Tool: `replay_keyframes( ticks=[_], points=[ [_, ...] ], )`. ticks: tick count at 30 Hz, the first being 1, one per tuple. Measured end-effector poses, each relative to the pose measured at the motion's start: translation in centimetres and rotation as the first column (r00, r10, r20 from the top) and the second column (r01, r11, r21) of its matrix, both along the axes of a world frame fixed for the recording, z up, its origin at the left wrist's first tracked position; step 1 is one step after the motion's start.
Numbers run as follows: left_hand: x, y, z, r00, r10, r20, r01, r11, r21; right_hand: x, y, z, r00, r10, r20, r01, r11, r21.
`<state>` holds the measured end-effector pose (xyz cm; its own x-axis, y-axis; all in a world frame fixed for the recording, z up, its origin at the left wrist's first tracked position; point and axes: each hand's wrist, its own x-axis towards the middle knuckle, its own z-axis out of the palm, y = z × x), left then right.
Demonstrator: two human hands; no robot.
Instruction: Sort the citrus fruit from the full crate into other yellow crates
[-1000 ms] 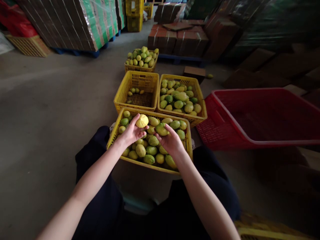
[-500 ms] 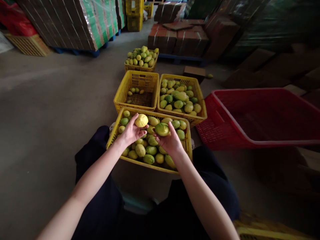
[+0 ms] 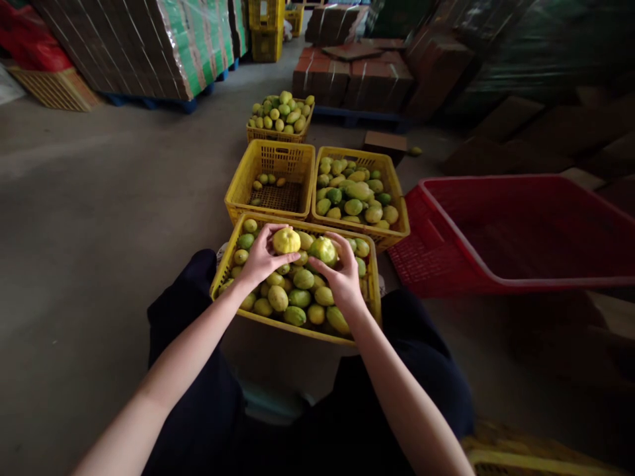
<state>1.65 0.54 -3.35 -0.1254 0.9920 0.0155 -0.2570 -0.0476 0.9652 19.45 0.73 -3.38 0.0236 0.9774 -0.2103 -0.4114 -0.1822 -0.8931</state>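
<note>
My left hand (image 3: 260, 256) has its fingers curled around a round yellow fruit (image 3: 286, 241) with a ribbed end facing up. Beside it, my right hand (image 3: 344, 270) grips a green-and-yellow fruit (image 3: 323, 251), its ribbed end also turned up. Thumb and fingers are on opposite sides of each fruit. A small gap separates the two. Both hands are over a yellow crate (image 3: 292, 328) between my legs. Loose oval fruits in green and yellow, such as a yellowish fruit (image 3: 278, 299), fill the crate.
Beyond stand a yellow crate (image 3: 233, 188) with several small fruits at its bottom and a fuller yellow crate (image 3: 404, 215). Farther back is a heaped crate (image 3: 278, 136). A large red basket (image 3: 421, 254) stands at right. Cardboard stacks (image 3: 325, 76) and wrapped pallets (image 3: 193, 49) line the back.
Both hands have turned the fruits so their ribbed ends face up. The fingers have closed round them from the far side, with the thumbs now nearer me.
</note>
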Motion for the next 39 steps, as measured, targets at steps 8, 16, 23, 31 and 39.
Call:
replay_keyframes(
  ticks=[8,16,23,31,39],
  points=[
    [-1.1,-0.4,-1.3,0.885,-0.061,-0.461,0.265,0.88,0.394,0.7,0.2,-2.0,0.921,-0.158,0.356,-0.103,0.783,0.613],
    [-1.7,-0.5,-0.8,0.823,0.024,-0.567,0.305,0.824,0.477,1.5,-0.2,-1.2,0.874,-0.178,0.453,-0.191,0.731,0.655],
    [-1.9,-0.5,-0.7,0.883,-0.031,-0.468,0.22,0.908,0.356,1.5,-0.1,-1.3,0.866,-0.245,0.436,-0.12,0.745,0.656],
    [-0.3,0.0,-1.0,0.928,-0.146,0.344,0.254,0.921,-0.296,0.3,-0.3,-0.9,0.973,0.176,-0.149,-0.169,0.984,0.058],
    [0.7,0.2,0.3,0.83,-0.032,0.556,0.354,0.802,-0.481,0.0,0.6,-1.4,0.887,0.057,-0.459,-0.179,0.957,-0.226]
  ],
)
